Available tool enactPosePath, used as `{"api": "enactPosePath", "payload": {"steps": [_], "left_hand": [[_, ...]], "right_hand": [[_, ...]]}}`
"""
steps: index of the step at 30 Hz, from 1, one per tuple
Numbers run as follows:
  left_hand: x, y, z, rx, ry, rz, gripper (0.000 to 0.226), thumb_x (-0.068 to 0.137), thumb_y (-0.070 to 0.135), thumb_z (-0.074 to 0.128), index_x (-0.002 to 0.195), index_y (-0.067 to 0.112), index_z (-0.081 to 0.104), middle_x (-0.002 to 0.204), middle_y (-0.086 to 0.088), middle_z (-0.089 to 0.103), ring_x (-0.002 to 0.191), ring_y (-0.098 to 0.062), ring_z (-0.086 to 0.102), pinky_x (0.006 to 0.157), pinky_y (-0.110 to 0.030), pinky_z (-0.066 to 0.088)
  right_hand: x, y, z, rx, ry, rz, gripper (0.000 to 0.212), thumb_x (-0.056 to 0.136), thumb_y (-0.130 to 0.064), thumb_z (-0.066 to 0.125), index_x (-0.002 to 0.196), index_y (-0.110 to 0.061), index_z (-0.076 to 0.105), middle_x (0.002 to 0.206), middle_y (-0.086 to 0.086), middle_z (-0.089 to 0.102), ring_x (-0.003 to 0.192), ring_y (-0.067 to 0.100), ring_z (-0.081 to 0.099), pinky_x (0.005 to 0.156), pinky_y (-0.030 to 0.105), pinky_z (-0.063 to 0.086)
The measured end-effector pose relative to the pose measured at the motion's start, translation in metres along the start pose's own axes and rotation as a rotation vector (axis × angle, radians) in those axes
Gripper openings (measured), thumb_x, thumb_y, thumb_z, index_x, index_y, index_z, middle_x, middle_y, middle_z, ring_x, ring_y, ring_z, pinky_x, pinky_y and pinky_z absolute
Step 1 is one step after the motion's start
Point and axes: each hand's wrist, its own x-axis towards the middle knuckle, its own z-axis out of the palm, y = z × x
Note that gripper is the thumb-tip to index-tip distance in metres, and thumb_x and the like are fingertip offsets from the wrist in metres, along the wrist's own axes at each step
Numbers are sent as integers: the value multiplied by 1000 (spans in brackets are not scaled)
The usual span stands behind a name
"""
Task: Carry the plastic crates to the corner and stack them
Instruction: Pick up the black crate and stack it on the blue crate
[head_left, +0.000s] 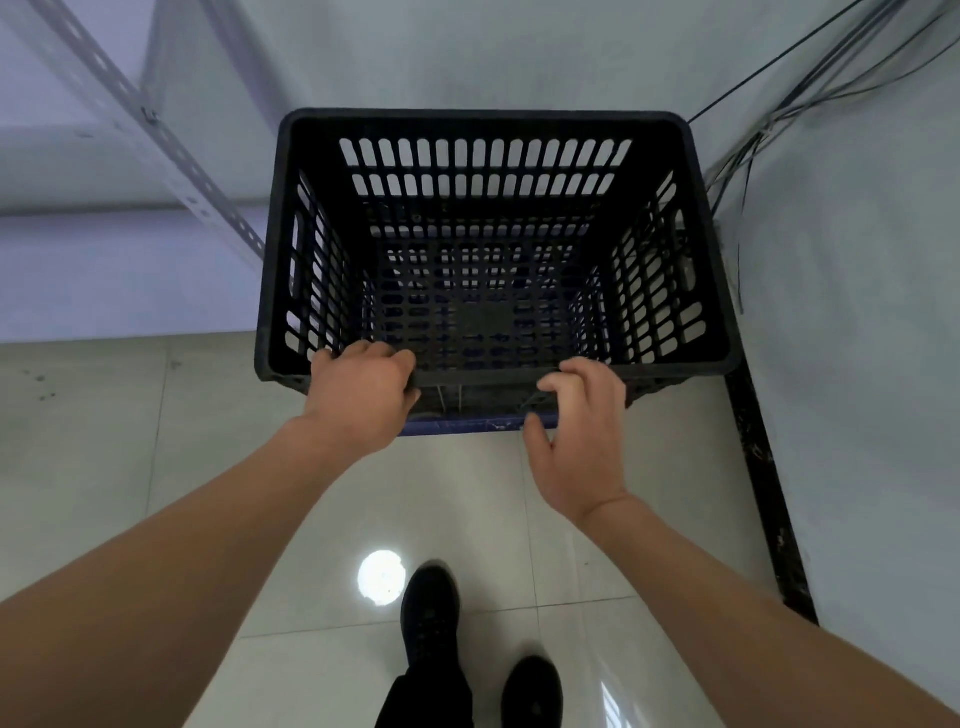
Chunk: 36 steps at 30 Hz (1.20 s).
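Unlabelled black crate (670, 249), left hand (363, 389) gripping

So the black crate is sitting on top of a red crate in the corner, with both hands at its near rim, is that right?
Not quite: the crate under the black crate is blue, not red, as the head view shows. Left hand and right hand are at the near rim, in the corner.

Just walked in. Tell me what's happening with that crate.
A person is setting a black crate in the corner, on top of a blue crate whose edge shows beneath it. The left hand grips the near rim. The right hand is at the same rim with its fingers loosely curled, not clearly gripping. The black crate is empty. Cables run down the wall to its right.
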Motion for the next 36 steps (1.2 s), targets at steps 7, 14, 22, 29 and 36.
{"api": "enactPosePath", "payload": {"steps": [7,14,22,29,36], "left_hand": [[-5,-1,-5,41,-112,-16,41,96,37,49,133,19,46,149,-5,40,143,-35,26,107,-65,28],[-45,18,-18,65,-193,-21,78,99,35,42,157,32,-11,167,-7,-6,152,-40,-2,110,-72,20],[-46,23,-39,17,-374,-44,81,98,31,46,157,36,-10,167,-4,-6,152,-39,-2,112,-67,21],[-46,23,-46,49,-446,-43,85,97,34,47,156,38,-13,167,-2,-10,152,-37,-4,113,-68,19],[-69,40,-67,61,-424,20,86,94,46,53,159,33,-3,167,-1,-19,154,-33,-6,116,-65,18]], "right_hand": [[20,-11,-15,-48,-297,14,51,80,-3,70,128,-9,55,136,8,53,139,28,39,111,50,41],[19,-18,-59,-442,-764,37,91,98,-32,58,161,-37,-7,167,3,-30,153,29,-28,124,56,-3],[22,-15,-73,-567,-859,122,101,95,-41,58,158,-42,-22,163,14,-36,149,46,-29,123,60,-4],[22,-9,-76,-523,-934,109,110,91,-35,63,157,-40,-25,161,12,-41,146,45,-35,123,57,10],[26,-17,-123,-379,-874,182,101,91,-41,66,163,-36,-5,164,7,-37,154,36,-24,125,52,10]]}}
